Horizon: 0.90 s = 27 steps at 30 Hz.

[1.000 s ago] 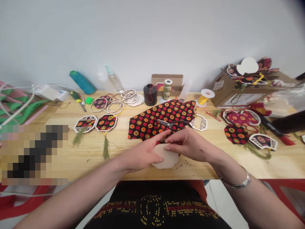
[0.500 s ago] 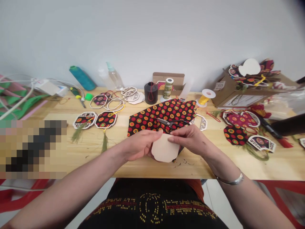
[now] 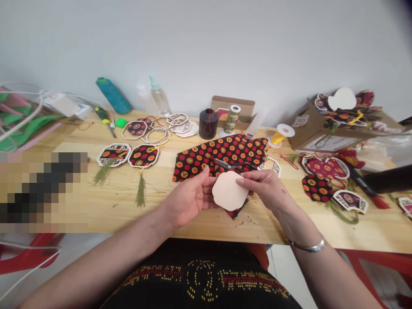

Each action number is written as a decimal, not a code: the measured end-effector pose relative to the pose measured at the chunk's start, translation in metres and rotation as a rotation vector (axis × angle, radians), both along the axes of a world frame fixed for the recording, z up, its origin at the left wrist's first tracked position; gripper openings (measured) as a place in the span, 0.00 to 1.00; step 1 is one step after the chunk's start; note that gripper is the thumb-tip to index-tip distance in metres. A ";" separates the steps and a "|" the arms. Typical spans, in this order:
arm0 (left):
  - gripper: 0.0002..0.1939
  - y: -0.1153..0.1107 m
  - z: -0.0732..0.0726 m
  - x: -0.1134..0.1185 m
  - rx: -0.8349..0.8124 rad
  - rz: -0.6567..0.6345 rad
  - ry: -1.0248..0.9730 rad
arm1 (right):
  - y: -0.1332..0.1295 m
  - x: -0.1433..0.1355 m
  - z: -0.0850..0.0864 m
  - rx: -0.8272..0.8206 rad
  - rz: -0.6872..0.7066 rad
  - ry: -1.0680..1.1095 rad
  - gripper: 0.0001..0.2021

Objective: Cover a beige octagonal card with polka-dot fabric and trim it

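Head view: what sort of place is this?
Probably a small craft workspace, judging by the scissors lying on patterned fabric, the yellow spool and the tasselled ornaments on a wooden table.

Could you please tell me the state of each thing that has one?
Right hand: pinching the pale plate
Left hand: open, fingers at the pale plate's edge
Pale plate: held up, plain side showing
Scissors: lying on patterned cloth
Patterned cloth: laid out
Large cardboard box: open, pieces protruding
Small box: open
Black cone: upright
Teal cone: tilted
Spray bottle: standing
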State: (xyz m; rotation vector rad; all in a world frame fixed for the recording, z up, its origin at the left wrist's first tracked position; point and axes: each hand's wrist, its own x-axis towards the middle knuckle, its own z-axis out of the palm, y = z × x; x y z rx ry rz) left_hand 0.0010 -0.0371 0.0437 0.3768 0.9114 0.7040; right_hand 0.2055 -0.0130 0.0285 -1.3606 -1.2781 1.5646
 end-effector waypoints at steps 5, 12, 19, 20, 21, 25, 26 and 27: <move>0.15 -0.007 -0.008 0.006 0.145 0.085 -0.068 | -0.003 -0.003 -0.002 0.007 -0.008 0.031 0.12; 0.23 -0.011 -0.012 0.011 0.150 0.132 -0.032 | -0.009 -0.008 -0.004 0.026 0.056 0.027 0.11; 0.27 -0.015 -0.012 0.008 0.134 0.102 0.031 | -0.012 -0.015 0.000 0.058 0.087 0.029 0.11; 0.28 -0.016 -0.011 0.008 0.139 0.094 0.038 | -0.012 -0.016 0.000 0.057 0.088 0.033 0.11; 0.27 -0.016 -0.011 0.008 0.150 0.086 0.040 | -0.012 -0.016 0.000 0.055 0.087 0.039 0.11; 0.25 -0.016 -0.010 0.007 0.217 0.041 0.045 | -0.011 -0.017 0.001 0.050 0.078 0.028 0.11; 0.25 -0.016 -0.011 0.007 0.227 0.033 0.051 | -0.011 -0.016 0.001 0.054 0.077 0.019 0.12; 0.25 -0.016 -0.011 0.006 0.232 0.026 0.055 | -0.011 -0.016 0.000 0.059 0.076 0.010 0.12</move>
